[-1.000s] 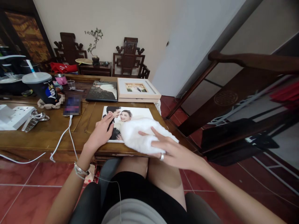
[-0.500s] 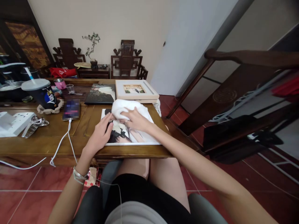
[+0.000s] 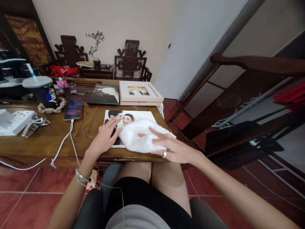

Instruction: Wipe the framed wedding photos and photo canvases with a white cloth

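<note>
Lidded cup (straw tilted); white power strip; potted plant between carved chairs.

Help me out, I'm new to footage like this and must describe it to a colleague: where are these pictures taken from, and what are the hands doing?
There is no machine here: these are a person's own bare hands, seen by one camera worn on the head, looking forward and down. The left hand lies on the left part of a photo print, holding nothing. The right hand holds a fluffy white cloth over the print's lower right part. The print lies flat on a wooden table. Behind it are a dark picture panel and a light framed picture. Further left are a lidded cup and a white power strip.
</note>
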